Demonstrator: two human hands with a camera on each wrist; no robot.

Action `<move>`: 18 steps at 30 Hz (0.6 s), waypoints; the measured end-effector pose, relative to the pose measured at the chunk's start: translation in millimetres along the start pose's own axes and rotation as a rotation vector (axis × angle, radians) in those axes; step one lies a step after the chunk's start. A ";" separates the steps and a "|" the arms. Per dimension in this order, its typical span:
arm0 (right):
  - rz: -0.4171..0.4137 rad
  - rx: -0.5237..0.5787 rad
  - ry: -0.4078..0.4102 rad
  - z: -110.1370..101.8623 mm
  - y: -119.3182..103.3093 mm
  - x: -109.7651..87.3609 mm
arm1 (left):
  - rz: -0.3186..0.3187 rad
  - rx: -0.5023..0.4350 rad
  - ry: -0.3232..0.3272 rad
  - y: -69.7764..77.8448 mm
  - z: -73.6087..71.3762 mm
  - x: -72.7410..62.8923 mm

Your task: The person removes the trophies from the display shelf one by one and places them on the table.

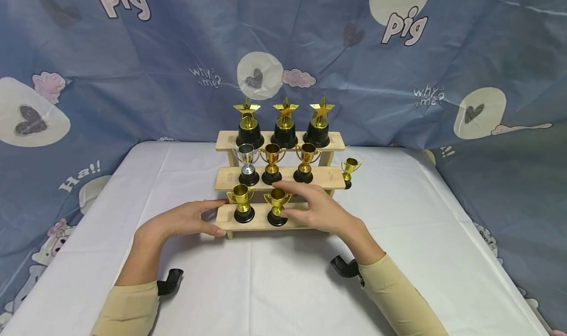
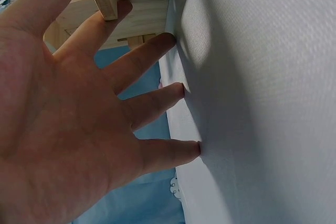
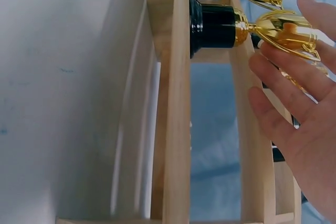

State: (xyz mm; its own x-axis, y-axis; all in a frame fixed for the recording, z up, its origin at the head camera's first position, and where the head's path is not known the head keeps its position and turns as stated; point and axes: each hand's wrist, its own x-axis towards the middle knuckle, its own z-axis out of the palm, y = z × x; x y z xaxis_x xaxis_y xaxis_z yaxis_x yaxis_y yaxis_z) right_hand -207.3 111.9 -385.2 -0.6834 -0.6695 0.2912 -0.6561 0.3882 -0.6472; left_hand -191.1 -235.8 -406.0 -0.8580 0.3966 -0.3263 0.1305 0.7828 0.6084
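Observation:
A three-tier wooden stand (image 1: 261, 224) bears small trophies. On its bottom tier are two gold cup trophies with black bases, a left one (image 1: 241, 196) and a right one (image 1: 277, 200). My right hand (image 1: 316, 208) is at the right cup, thumb and fingers apart on either side of it; in the right wrist view its fingers (image 3: 283, 77) lie close beside the cup. My left hand (image 1: 179, 220) spans the bottom tier's left end, thumb at the front edge. In the left wrist view its fingers (image 2: 142, 66) are straight and spread, tips at the white cloth.
The middle tier holds a silver cup (image 1: 247, 155) and two bronze-gold cups (image 1: 272, 156). Three star trophies (image 1: 285, 124) stand on top. Another gold cup (image 1: 351, 167) appears at the stand's right end. White cloth (image 1: 412, 213) covers the table; a blue printed curtain (image 1: 177, 41) hangs behind.

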 end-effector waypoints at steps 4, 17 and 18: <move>-0.028 -0.008 -0.001 3.0 1.4 1.8 | 0.002 0.001 0.002 -1.6 0.4 0.2; -0.013 0.016 0.010 3.3 -0.3 2.6 | 0.019 0.010 0.007 -0.6 -0.3 -0.1; -0.013 0.016 0.013 3.7 -0.3 2.6 | 0.021 0.012 0.006 -0.6 -0.4 -0.1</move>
State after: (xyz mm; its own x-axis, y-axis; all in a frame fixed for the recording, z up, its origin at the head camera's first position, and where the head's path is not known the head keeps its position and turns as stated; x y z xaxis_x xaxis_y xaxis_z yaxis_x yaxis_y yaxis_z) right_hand -207.7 107.7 -386.9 -0.6787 -0.6664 0.3087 -0.6601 0.3692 -0.6542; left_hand -191.3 -236.5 -406.0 -0.8581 0.4100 -0.3090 0.1545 0.7801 0.6062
